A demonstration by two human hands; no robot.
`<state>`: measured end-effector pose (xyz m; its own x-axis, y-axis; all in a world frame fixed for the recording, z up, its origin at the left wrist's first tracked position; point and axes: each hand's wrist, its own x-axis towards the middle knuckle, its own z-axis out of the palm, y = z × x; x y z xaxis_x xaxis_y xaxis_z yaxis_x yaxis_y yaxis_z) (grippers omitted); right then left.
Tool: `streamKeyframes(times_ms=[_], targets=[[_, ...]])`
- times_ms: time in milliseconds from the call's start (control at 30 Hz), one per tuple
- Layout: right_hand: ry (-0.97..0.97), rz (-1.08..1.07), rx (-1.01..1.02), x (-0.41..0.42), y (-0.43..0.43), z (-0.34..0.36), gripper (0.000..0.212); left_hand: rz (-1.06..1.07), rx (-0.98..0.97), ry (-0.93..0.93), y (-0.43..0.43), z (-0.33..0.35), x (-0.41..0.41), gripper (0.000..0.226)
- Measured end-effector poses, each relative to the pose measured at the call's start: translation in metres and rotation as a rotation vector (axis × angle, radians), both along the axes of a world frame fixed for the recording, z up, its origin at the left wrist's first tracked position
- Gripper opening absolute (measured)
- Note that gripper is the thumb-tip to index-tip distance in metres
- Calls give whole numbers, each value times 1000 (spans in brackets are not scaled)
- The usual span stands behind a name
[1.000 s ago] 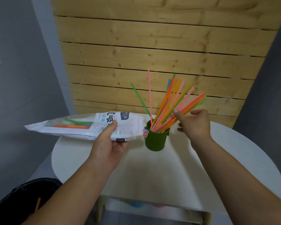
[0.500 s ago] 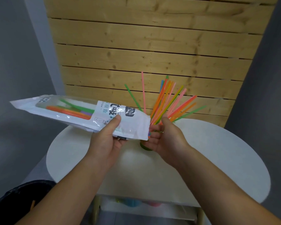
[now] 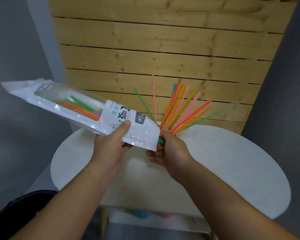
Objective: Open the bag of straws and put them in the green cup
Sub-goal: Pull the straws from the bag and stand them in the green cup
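Mostly white, part-clear bag (image 3: pixel 142 134) tilts, holding coloured straws (image 3: pixel 80 110)

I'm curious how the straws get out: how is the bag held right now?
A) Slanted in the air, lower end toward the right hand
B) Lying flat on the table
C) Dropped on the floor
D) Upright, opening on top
A: the left hand holds the bag slanted above the table. Its lower end meets the right hand, which closes on the straw ends poking out there.
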<state>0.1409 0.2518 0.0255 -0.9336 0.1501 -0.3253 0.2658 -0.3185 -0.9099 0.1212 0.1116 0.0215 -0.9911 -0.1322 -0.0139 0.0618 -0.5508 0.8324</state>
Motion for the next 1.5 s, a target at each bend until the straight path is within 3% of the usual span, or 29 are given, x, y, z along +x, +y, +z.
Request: streamKeyframes(times_ms=[133, 300, 600, 767, 967, 1100, 1233, 1333, 1500], targets=[[162, -17, 426, -1, 8, -4, 33, -29, 170, -116, -5, -4, -5, 33], [397, -51, 636, 0, 17, -2, 21, -49, 290, -196, -4, -3, -2, 30], [401, -7, 519, -5, 30, 2, 6, -68, 348, -219, -3, 0, 3, 22], [391, -104, 459, -10, 50, 9, 5, -64, 363, -239, -10, 0, 1, 19], [278, -36, -10, -6, 50, 10, 7, -68, 393, -249, -9, 0, 1, 23], [269, 9, -195, -5, 39, 5, 9, -72, 406, -257, -6, 0, 3, 20], [318, 15, -224, -6, 27, -1, 13, -64, 414, -267, -5, 1, 5, 21], [355, 19, -205, -6, 20, -5, 27, -71, 417, -262, -4, 2, 7, 24], [423, -21, -304, -7, 13, -2, 14, -97, 415, -272, 0, 3, 10, 21]])
